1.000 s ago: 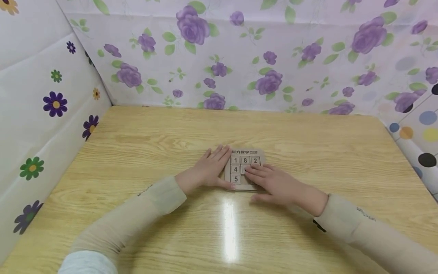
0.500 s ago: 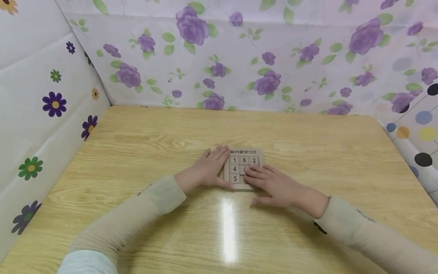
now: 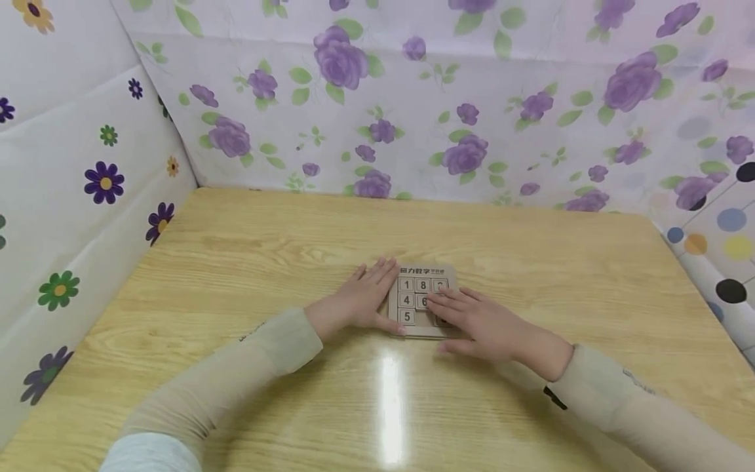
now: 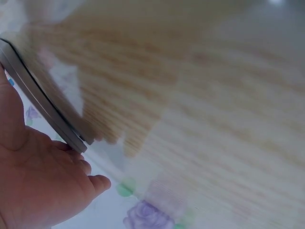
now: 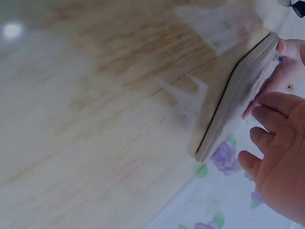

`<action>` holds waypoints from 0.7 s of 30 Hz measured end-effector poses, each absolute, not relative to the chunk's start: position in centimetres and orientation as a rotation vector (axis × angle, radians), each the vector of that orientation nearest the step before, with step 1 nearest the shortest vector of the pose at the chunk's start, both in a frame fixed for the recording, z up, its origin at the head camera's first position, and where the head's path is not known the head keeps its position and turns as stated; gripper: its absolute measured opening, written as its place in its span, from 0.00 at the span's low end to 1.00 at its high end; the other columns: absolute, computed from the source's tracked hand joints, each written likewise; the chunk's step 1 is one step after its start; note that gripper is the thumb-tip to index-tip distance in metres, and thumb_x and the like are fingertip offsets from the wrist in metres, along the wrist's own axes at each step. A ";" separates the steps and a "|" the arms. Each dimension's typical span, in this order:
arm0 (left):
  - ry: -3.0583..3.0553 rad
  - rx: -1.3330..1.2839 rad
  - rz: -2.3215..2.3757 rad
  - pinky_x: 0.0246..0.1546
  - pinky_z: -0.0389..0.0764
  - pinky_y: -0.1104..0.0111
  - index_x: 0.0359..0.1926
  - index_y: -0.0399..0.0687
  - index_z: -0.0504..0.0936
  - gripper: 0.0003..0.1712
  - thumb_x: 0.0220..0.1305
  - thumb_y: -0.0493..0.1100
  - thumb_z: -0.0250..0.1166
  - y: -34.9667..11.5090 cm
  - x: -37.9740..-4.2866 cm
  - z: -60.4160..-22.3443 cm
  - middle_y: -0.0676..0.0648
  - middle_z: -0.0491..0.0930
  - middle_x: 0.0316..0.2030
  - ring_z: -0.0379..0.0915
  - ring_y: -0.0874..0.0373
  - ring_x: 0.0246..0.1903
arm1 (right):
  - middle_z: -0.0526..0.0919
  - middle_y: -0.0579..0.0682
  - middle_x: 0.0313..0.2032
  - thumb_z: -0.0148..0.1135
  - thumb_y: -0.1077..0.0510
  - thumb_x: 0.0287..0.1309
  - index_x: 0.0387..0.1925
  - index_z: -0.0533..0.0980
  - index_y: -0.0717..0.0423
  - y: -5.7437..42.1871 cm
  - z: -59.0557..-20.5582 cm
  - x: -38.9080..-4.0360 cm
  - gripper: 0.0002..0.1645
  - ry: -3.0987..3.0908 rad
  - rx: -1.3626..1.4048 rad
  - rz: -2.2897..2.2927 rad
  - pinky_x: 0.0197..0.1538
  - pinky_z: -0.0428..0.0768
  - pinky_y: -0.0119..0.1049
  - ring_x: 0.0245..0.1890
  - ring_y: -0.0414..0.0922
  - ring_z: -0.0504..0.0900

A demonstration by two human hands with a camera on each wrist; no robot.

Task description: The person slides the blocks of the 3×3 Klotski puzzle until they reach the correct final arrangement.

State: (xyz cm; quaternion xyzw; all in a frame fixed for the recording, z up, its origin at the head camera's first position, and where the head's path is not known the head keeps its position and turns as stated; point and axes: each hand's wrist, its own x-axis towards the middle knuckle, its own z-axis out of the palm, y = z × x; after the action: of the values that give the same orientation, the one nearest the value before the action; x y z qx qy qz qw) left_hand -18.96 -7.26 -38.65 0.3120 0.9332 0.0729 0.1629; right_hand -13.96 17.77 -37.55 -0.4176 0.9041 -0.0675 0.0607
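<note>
A flat number-slide puzzle [image 3: 407, 331] with square numbered tiles lies on the table in the head view. Tiles 1, 8, 4, 6 and 5 can be read, and a bare slot shows right of the 5. Along the puzzle's left edge lies my left hand [image 3: 360, 299], fingers extended, thumb at the near left corner. My right hand [image 3: 486, 324] reaches over the right side, its fingertips on the tiles beside the 6, hiding several of them. Its thumb rests off the near edge. Both wrist views show the puzzle's frame [image 4: 45, 102] edge-on beside the hands.
The wood-grain table [image 3: 283, 242] is glossy, with a bright light reflection near the front. A purple-flowered cloth [image 3: 265, 164] hangs behind it. Other patterned cloths stand at the left and right sides.
The right fingertips have shifted slightly right and away over the tiles, uncovering more of the 6 and covering part of the 2. The left hand stays put. The head view has tilted slightly.
</note>
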 end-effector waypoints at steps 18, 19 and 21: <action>2.677 0.872 0.195 0.73 0.37 0.52 0.75 0.42 0.38 0.71 0.46 0.77 0.62 -7.3 -19.0 -38.5 0.43 0.35 0.75 0.29 0.49 0.74 | 0.65 0.55 0.68 0.55 0.38 0.61 0.67 0.64 0.61 17.4 -37.5 -12.9 0.41 2.685 -1.267 -0.248 0.72 0.54 0.56 0.70 0.55 0.59; 2.674 0.872 0.199 0.74 0.37 0.52 0.75 0.42 0.38 0.71 0.45 0.77 0.62 -7.3 -19.0 -38.5 0.43 0.34 0.75 0.28 0.49 0.74 | 0.66 0.56 0.67 0.56 0.38 0.61 0.66 0.64 0.61 17.4 -37.5 -13.1 0.41 2.693 -1.264 -0.259 0.71 0.55 0.56 0.70 0.56 0.60; 2.669 0.870 0.205 0.73 0.36 0.52 0.75 0.41 0.38 0.71 0.45 0.77 0.62 -7.2 -18.9 -38.6 0.43 0.34 0.75 0.28 0.49 0.74 | 0.66 0.56 0.68 0.56 0.39 0.61 0.67 0.64 0.60 17.4 -37.6 -13.7 0.41 2.711 -1.247 -0.276 0.71 0.56 0.57 0.70 0.57 0.59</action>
State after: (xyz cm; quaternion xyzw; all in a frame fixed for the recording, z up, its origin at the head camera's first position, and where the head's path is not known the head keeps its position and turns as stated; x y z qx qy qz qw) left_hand -18.92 -7.18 -38.64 0.3051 0.9355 0.0718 0.1628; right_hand -13.72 17.40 -37.64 -0.4150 0.9023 -0.0920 0.0721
